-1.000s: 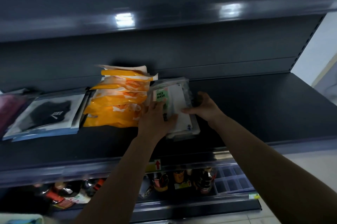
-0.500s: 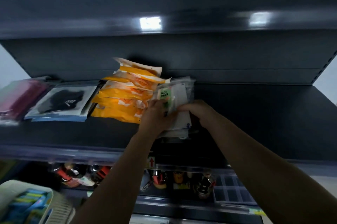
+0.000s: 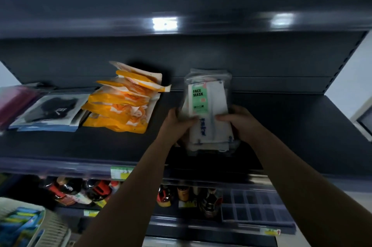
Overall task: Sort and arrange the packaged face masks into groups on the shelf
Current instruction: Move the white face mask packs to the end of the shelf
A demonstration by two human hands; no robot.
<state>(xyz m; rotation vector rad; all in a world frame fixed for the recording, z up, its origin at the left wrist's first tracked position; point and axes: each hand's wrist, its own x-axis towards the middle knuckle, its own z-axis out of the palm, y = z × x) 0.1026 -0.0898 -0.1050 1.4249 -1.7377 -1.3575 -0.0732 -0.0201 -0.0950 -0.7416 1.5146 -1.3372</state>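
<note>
A stack of clear packets with white masks and a green "FACE MASK" label (image 3: 208, 106) lies on the dark shelf (image 3: 291, 126), right of centre. My left hand (image 3: 177, 124) grips its left side and my right hand (image 3: 239, 122) grips its right side. Left of it, apart by a gap, sits a pile of orange packets (image 3: 122, 104). Further left lie black-mask packets (image 3: 52, 110) and pink packets (image 3: 14, 104) at the frame's edge.
The shelf's back wall (image 3: 201, 55) rises right behind the stacks. An upper shelf (image 3: 181, 5) overhangs. Below are bottles (image 3: 100, 190) and a dark divider tray (image 3: 255, 206). A pale basket with blue packets (image 3: 22, 224) stands at bottom left.
The white mask stack, held in both hands, has shifted right, away from the orange pile it was touching. A gap now shows between them. The view has also moved.
</note>
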